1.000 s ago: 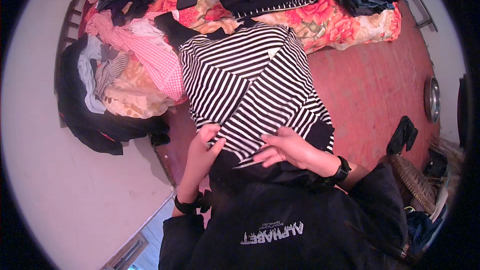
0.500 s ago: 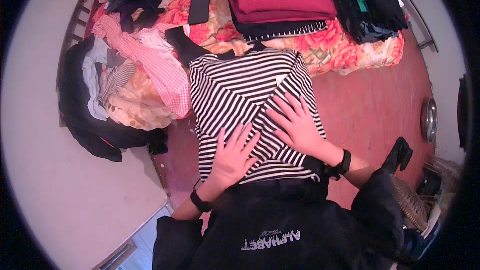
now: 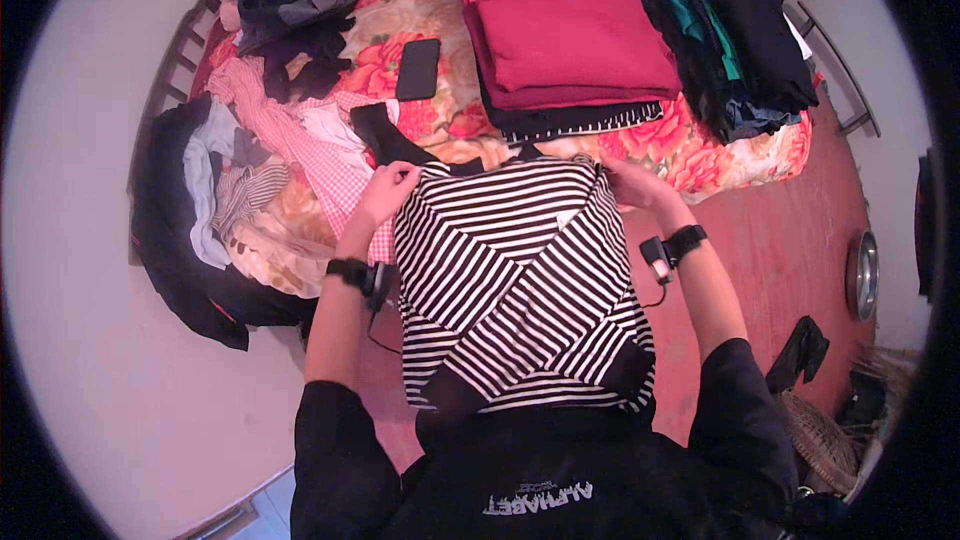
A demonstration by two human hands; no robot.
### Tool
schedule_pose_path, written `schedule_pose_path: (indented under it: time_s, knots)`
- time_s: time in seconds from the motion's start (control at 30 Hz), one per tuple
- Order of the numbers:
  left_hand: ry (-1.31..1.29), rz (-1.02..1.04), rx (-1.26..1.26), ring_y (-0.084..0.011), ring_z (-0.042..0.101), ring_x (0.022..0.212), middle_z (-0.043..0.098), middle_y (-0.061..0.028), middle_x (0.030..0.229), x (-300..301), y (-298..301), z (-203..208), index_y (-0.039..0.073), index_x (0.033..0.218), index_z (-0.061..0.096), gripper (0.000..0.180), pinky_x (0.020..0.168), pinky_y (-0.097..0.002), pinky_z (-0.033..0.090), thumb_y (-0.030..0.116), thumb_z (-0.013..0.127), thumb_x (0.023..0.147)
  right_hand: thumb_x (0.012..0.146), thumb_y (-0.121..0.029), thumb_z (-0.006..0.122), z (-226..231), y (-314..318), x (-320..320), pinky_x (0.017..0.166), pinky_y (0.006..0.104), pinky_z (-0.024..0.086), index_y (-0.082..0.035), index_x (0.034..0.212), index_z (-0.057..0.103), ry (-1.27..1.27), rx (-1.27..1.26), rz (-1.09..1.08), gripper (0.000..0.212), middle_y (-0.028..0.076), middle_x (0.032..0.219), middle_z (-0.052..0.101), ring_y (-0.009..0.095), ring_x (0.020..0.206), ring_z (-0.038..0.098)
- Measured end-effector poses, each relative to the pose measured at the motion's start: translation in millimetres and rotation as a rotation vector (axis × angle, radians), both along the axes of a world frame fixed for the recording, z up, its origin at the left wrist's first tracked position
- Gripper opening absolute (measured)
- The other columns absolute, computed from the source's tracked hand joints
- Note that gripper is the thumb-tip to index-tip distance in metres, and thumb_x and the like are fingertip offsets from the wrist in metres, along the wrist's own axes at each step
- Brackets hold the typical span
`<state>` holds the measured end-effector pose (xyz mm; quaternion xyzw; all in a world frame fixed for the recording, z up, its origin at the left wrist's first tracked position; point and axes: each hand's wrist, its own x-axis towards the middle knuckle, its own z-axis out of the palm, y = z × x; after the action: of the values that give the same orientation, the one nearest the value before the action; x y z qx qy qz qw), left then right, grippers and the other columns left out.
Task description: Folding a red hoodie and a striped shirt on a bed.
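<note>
A black-and-white striped shirt (image 3: pixel 515 285) lies in front of me, its sleeves folded across its middle and their dark cuffs toward me. My left hand (image 3: pixel 388 192) pinches the shirt's far left corner between thumb and fingers. At the far right corner, my right hand (image 3: pixel 645 187) closes on the shirt's edge; some of its fingertips are hidden by the cloth. Both wrists wear black bands with small devices. Just beyond the shirt, a black strip of cloth (image 3: pixel 385 135) lies on the flowered bedding.
Flowered bedding (image 3: pixel 465 125) holds a black phone (image 3: pixel 418 68), a stack of folded red cloth (image 3: pixel 575 35) and dark folded clothes (image 3: pixel 755 40). Loose clothes (image 3: pixel 290 140) heap at the left. A metal bowl (image 3: pixel 862 275) and woven basket (image 3: pixel 820 440) are at the right.
Both hands have moved away from me, from lying flat on the shirt's middle to its two far corners, where they grip the cloth. The view has shifted so more of the bed shows.
</note>
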<state>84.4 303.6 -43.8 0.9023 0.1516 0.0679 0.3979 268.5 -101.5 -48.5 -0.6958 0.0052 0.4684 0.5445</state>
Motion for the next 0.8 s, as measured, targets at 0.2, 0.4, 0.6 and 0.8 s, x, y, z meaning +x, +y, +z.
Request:
schedule_pose_path:
  time_s: [0.2,0.4,0.6,0.8]
  knots:
    - [0.182,-0.166,0.077,-0.033,0.054,0.098,0.056,-0.021,0.095,29,-14,3,0.011,0.093,0.065,0.045,0.083,-0.0393,0.045,0.051,0.07,0.072,0.091,-0.021,0.056,-2,25,-4,0.08,0.029,0.051,-0.001,0.11,0.06,0.171,0.385,-0.061,0.028,0.007,0.099,0.067,0.014,0.087,0.063]
    - [-0.186,-0.097,-0.578,-0.0072,0.055,0.08,0.059,-0.0001,0.084,12,-17,49,0.004,0.089,0.054,0.008,0.07,-0.0218,0.045,0.005,0.061,0.085,0.083,-0.011,0.063,61,15,-18,0.074,0.0208,0.042,-0.007,0.093,0.058,-0.435,0.412,-0.079,0.012,-0.004,0.083,0.058,0.006,0.079,0.052]
    - [-0.303,-0.057,-0.373,-0.0074,0.054,0.082,0.058,-0.0008,0.085,-10,-20,82,0.002,0.089,0.05,0.011,0.073,-0.023,0.044,0.0,0.06,0.084,0.079,-0.002,0.062,83,-3,-2,0.073,0.0201,0.038,-0.008,0.085,0.052,-0.605,0.446,-0.122,0.013,-0.007,0.08,0.049,0.004,0.078,0.047]
    - [-0.31,-0.047,0.077,-0.0205,0.057,0.074,0.057,-0.0134,0.077,-1,-31,112,0.002,0.094,0.05,0.017,0.071,-0.0308,0.044,0.009,0.061,0.083,0.076,0.001,0.061,83,8,20,0.074,0.0214,0.04,-0.005,0.085,0.051,-0.958,0.323,-0.072,0.015,-0.004,0.08,0.052,0.006,0.079,0.048]
